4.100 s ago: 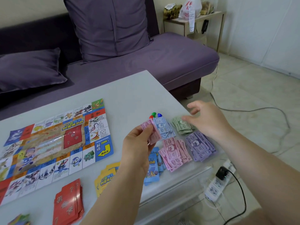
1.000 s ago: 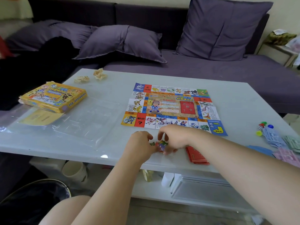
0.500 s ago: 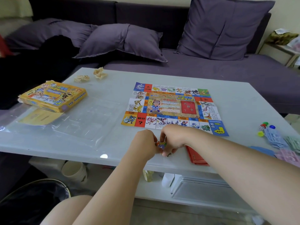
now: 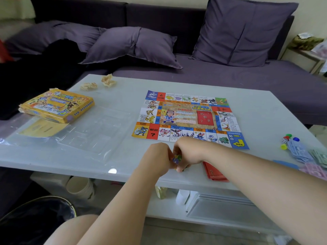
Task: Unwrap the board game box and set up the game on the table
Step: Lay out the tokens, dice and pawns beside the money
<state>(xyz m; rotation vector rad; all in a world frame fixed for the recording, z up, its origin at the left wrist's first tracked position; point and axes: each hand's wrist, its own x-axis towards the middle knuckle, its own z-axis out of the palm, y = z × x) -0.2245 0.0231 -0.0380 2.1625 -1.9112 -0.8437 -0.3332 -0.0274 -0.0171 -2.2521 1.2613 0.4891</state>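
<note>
The colourful game board (image 4: 187, 119) lies unfolded in the middle of the white table (image 4: 261, 110). Just in front of it, near the table's front edge, my left hand (image 4: 157, 157) and my right hand (image 4: 190, 152) are pressed together, both closed on a small stack of colourful cards (image 4: 177, 159), mostly hidden by my fingers. A red card stack (image 4: 214, 172) lies right of my hands. The yellow game box (image 4: 58, 105) sits at the far left. Coloured pawns with a die (image 4: 287, 141) and paper money piles (image 4: 307, 156) lie at the right edge.
A clear plastic tray and wrap (image 4: 85, 137) with a yellow sheet (image 4: 42, 128) lie left of the board. Two crumpled paper balls (image 4: 99, 83) sit at the back left. A purple sofa with cushions (image 4: 238, 30) stands behind; a black bin (image 4: 37, 216) is below left.
Earlier I was at the table's right end sorting paper money. Now I face the board, both hands closed on the small card stack; over the last second they have hardly moved.
</note>
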